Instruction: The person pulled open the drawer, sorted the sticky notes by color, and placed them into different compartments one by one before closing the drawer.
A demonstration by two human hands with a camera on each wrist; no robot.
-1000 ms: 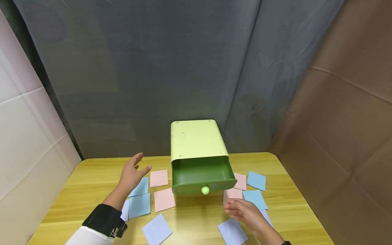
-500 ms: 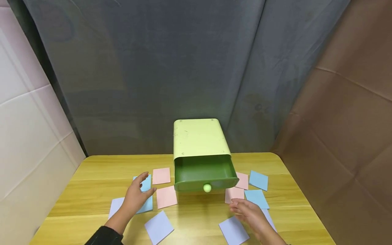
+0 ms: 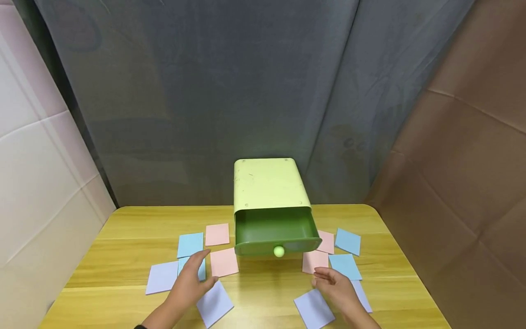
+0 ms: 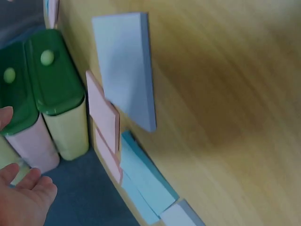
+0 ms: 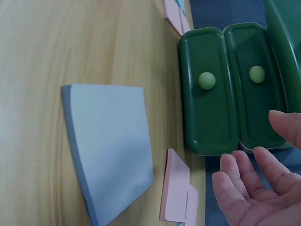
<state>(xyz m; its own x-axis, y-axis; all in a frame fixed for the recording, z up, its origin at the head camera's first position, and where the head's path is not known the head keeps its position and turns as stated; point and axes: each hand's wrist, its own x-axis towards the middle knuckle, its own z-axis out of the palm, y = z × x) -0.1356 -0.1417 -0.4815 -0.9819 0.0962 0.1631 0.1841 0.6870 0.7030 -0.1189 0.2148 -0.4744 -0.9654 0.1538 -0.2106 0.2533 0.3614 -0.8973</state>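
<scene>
My left hand (image 3: 188, 287) hovers near a lavender sticky-note pad (image 3: 216, 305), fingers spread with nothing between them, and partly covers a blue pad (image 3: 201, 269). My right hand (image 3: 336, 290) is beside another lavender pad (image 3: 314, 309), its fingers loosely bent and holding nothing. Both lavender pads lie flat; the wrist views show them apart from the hands, the left one (image 4: 124, 70) and the right one (image 5: 110, 146). Between the hands and farther back stands a light-green drawer box (image 3: 271, 185). Its green top drawer (image 3: 256, 249) is pulled out, with no contents visible.
Pink pads (image 3: 224, 262) and a lavender pad (image 3: 161, 277) lie left of the box. Pink (image 3: 315, 260) and blue pads (image 3: 346, 266) lie right, some overlapping. Lower drawers (image 5: 209, 117) with round knobs show in the wrist views. A grey curtain (image 3: 205, 100) hangs behind the wooden table (image 3: 123, 246).
My left hand has come down and nearer to me, uncovering lavender and blue pads at the left. The right hand has barely shifted. The pads and drawer stay put while the view drifts slightly.
</scene>
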